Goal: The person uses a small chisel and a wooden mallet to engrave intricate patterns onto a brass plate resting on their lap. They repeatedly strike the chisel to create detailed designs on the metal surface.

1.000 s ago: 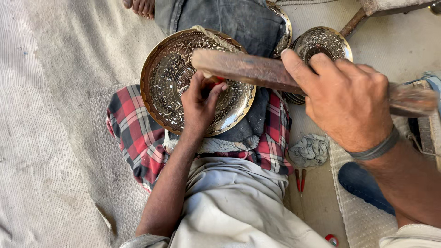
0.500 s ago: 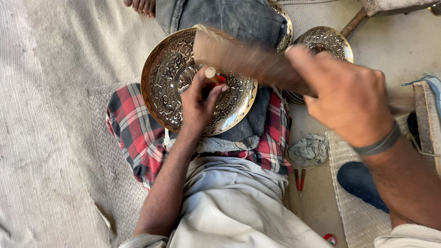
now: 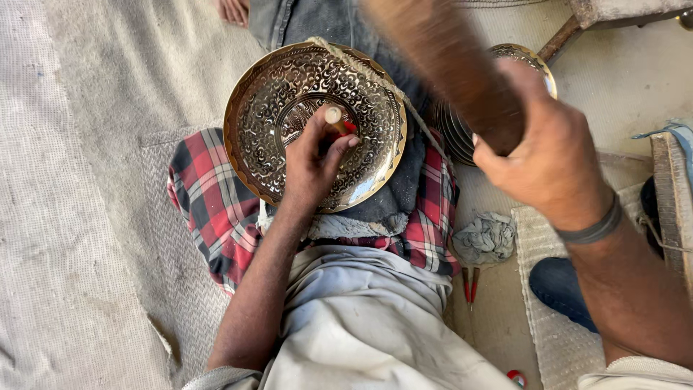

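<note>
I see a red plaid cloth (image 3: 209, 198) spread over the lap at left, with an engraved brass plate (image 3: 278, 94) resting on it. My left hand (image 3: 312, 162) sits on the plate's centre, fingers pinched around a small chisel (image 3: 334, 117) stood on the metal. Right of that, my right hand (image 3: 552, 162) has its fingers wrapped tight on a blurred wooden mallet (image 3: 447, 65) raised above the plate. A grey rag (image 3: 485, 238) lies near, right.

1. Plate (image 3: 315, 124): shiny gold, engraved all over with scrolling curls.
2. Cloth (image 3: 216, 209) under it: red, black and white plaid.
3. Mallet (image 3: 451, 65): brown, blurred.
4. Punch (image 3: 336, 119): pale tip, red below.
5. Rag (image 3: 485, 238): grey.
6. Wristband (image 3: 595, 227): dark grey.
</note>
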